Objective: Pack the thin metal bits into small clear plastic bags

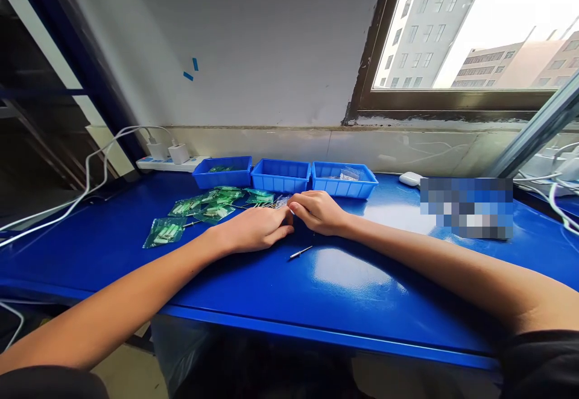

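My left hand point(257, 229) and my right hand point(319, 211) meet above the middle of the blue table, fingertips together. Both are closed with curled fingers, and what they pinch is hidden between them. Some clear plastic point(283, 201) shows just behind the fingertips; whether it is held I cannot tell. Below the hands lies a thin silver pin with a thicker end, like a blind rivet point(300, 253). Several green-tinted plastic bags with pale pieces point(165, 231) are spread left of my left hand. More thin pins point(266, 205) lie partly hidden behind it.
Three blue bins stand along the wall: the left bin point(221, 177) holds green bags, the middle bin point(280, 183) is beside it, and the right bin point(346, 189) holds clear plastic. A power strip point(172, 163) with white cables sits left. A white case point(410, 179) and a blurred patch are right.
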The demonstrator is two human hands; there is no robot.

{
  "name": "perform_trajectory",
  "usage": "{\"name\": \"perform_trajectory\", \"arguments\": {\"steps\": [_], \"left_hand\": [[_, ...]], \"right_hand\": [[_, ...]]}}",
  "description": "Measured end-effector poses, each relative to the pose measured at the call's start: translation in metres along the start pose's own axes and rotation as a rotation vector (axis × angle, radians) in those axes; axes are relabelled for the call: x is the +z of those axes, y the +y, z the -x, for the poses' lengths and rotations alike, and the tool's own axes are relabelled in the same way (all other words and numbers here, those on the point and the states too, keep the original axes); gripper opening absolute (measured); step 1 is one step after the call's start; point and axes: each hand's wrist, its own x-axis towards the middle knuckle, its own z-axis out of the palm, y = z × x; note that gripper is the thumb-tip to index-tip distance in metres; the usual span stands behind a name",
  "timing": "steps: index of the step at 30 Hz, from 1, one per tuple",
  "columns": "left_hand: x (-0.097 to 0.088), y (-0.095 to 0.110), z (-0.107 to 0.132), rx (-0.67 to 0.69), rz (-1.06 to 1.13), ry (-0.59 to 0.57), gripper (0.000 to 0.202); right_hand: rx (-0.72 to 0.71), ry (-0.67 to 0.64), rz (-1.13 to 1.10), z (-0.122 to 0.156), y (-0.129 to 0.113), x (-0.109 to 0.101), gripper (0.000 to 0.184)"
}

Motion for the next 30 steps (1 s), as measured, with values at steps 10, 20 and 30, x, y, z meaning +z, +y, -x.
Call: {"name": "perform_trajectory", "arguments": {"steps": [10,20,30], "left_hand": [[-0.006,0.021,0.007,0.126,0.057,-0.065,0.015],[0.001,-0.014,-0.001,-0.035,-0.051,0.061,0.017],[0.006,-0.023,-0.005,-0.106,0.098,0.175,0.014]], "right_hand": [[0.022,-0.040,0.042,-0.002,-0.002,0.000,0.038],[-0.013,-0.027,0.008,-0.002,0.002,0.004,0.037],[-0.058,-0.110,-0.094,-0.002,0.000,0.001,0.008]]}}
